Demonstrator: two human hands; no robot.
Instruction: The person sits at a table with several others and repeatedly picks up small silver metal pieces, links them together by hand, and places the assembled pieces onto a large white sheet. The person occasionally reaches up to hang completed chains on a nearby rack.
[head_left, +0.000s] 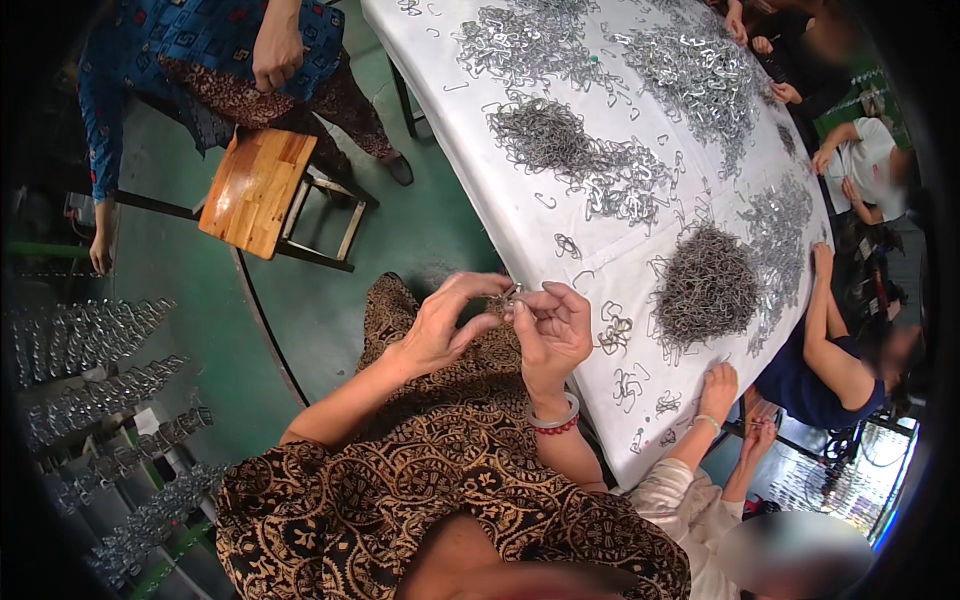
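Observation:
My left hand (447, 318) and my right hand (557, 328) meet above my lap, beside the edge of the white table. Between their fingertips is a small bunch of metal hooks (508, 299); fingers partly cover it, so the exact shape is hard to make out. Both hands are closed on it in a pinch. On the table to the right of my right hand lie a small cluster of bent wire hooks (613, 330) and another loose group (629, 386). Farther right rises a dark heap of wire pieces (705, 285).
More heaps of shiny hooks (690, 75) cover the far part of the white table (590, 255). A wooden stool (258, 190) and a standing person (220, 60) are at the far left. Racks of metal pieces (95, 340) stand left. Other people's hands (717, 390) work along the right side.

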